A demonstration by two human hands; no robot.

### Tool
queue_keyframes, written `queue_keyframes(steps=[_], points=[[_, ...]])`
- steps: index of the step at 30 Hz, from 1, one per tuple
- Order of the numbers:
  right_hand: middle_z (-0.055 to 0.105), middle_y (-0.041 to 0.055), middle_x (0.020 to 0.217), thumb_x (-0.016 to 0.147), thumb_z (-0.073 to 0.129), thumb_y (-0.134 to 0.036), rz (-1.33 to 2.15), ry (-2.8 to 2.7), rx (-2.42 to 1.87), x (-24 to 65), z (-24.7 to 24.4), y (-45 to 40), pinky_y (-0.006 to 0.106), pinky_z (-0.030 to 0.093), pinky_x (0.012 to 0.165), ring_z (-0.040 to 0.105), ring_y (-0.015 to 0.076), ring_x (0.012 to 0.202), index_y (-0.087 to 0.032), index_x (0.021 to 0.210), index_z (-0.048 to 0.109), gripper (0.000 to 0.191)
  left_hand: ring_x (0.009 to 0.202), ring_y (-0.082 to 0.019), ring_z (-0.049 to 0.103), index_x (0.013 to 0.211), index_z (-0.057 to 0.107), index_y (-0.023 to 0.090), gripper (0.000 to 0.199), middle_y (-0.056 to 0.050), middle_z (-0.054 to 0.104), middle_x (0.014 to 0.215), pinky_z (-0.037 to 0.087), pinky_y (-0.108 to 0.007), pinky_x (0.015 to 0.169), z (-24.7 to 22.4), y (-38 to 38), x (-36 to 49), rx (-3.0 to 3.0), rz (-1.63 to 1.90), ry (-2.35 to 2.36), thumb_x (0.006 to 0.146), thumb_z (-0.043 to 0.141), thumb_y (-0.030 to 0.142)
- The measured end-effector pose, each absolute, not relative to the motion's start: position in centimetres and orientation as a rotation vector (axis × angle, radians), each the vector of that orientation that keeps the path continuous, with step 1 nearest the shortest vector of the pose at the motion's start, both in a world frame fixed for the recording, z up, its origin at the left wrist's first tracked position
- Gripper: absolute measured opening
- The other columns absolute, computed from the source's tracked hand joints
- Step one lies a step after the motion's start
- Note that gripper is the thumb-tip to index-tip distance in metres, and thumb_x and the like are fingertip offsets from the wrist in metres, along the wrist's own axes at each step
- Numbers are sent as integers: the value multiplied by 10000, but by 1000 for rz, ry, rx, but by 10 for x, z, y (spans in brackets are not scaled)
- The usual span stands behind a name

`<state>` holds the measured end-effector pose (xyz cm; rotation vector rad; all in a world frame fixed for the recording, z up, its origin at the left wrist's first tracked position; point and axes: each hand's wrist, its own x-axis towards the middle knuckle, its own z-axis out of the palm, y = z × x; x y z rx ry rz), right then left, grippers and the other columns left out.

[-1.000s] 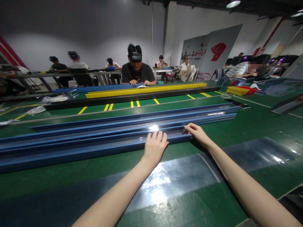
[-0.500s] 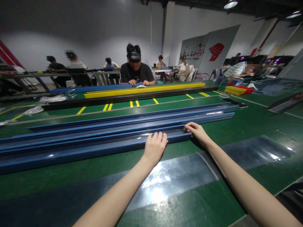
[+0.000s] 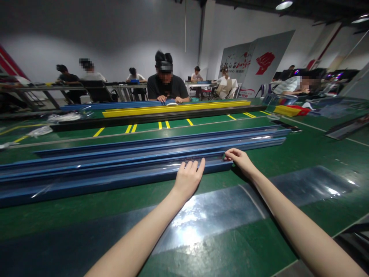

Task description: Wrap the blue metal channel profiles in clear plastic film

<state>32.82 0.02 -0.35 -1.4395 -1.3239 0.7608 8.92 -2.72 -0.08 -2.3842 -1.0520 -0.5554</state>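
The nearest blue channel strip (image 3: 115, 175), a long trough with raised edges, lies across the green table. Clear, shiny material shows inside it. My left hand (image 3: 188, 177) rests over its front edge near the right end, index finger stretched out and the other fingers bent over the rim; the thumb is hidden. At the strip's right end, my right hand (image 3: 238, 158) pinches with thumb and index finger. What lies between those fingertips is too small to make out. Right behind lies another blue strip (image 3: 259, 143), parallel to the first.
A clear plastic sheet (image 3: 225, 207) lies under my forearms on the green table (image 3: 311, 154). Farther back are a yellow strip (image 3: 178, 109), a black strip (image 3: 161, 117) and a red-yellow tray (image 3: 290, 110). A person (image 3: 167, 86) sits opposite, hands on the table.
My left index finger has lifted and straightened away from the other fingers. The near strip's left part has shifted slightly up in view. My right hand keeps its pinch in place.
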Motion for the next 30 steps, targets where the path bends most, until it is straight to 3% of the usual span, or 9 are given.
queue_keyframes(steps=[9,30], points=[[586,14,597,583,607,-575,738,-1390,-1475,330,-2,1,268,386,640,517,131,610,-180,624,549,401,770,-180,532,1038,538,156,230,-59,591,835,341,-312,646,0,-27,89,-2357,-580,-1038,876,377,178],[613,29,634,577,618,-559,690,-1494,-1560,342,-10,6,278,382,656,528,155,636,-182,606,617,378,743,-170,535,1037,534,154,228,-55,598,809,317,-306,618,1,-26,89,-2368,-591,-1028,891,364,197]])
